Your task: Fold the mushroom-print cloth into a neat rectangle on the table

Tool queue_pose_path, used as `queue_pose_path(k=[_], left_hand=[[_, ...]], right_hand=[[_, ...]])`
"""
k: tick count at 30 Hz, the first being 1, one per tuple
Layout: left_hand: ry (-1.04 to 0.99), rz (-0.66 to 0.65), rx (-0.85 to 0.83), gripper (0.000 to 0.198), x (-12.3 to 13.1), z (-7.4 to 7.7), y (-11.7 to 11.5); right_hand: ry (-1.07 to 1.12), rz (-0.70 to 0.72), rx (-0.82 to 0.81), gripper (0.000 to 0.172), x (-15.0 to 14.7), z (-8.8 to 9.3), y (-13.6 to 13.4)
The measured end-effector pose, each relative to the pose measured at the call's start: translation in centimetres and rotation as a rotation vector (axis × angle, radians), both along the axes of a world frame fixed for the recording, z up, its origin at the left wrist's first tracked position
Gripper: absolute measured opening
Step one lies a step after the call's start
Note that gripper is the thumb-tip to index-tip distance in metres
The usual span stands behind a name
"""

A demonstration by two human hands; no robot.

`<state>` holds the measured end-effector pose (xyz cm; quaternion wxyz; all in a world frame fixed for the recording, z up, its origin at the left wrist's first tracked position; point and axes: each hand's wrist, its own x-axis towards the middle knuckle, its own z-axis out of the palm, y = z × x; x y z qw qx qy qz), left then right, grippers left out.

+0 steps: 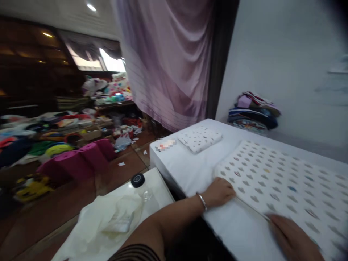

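A white cloth printed with grey cloud shapes (274,177) lies spread over the white-covered table (179,170). My left hand (220,191), with a silver bracelet at the wrist, is closed on the cloth's near left corner. Along the near edge, my right hand (295,235) has its fingers curled at the hem; it is partly blurred and its fingertips are hidden. Between both hands the hem runs nearly straight. Farther back on the table rests a folded white printed cloth (200,139), beside a small pixelated patch.
Left of the table, a white surface (160,185) carries a black round lid (137,180) and crumpled pale material (116,214). Pink rolls (89,159) and heaped fabrics line the floor. A purple curtain (174,61) hangs behind; stacked textiles (252,110) stand by the wall.
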<state>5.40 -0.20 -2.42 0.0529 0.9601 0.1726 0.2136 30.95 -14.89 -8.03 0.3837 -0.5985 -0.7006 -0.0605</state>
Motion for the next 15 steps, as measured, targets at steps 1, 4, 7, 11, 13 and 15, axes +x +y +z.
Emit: queue_pose_path(k=[1, 4, 7, 11, 13, 15], left_hand=[[-0.007, -0.004, -0.017, 0.018, -0.1, 0.2, 0.0], [-0.057, -0.001, -0.096, 0.019, -0.2, 0.5, 0.4], [-0.093, 0.000, -0.158, 0.019, -0.1, 0.5, 0.7], [-0.139, -0.001, -0.166, 0.021, 0.4, 1.0, -0.3], [-0.146, -0.030, -0.146, 0.022, 1.1, 1.4, -0.9], [-0.137, -0.073, -0.124, 0.019, 2.0, 1.9, -1.4]], right_hand=[[-0.025, -0.001, -0.077, 0.022, -0.9, 1.6, -0.3], [0.004, -0.079, -0.248, 0.028, -2.9, 5.2, -0.5], [0.057, -0.098, -0.364, 0.028, -3.4, 6.5, -0.3], [0.129, -0.096, -0.392, 0.024, -3.2, 6.9, -0.4], [0.147, -0.087, -0.394, 0.022, -3.3, 7.1, -0.4], [0.155, -0.093, -0.393, 0.021, -3.4, 7.3, -0.4]])
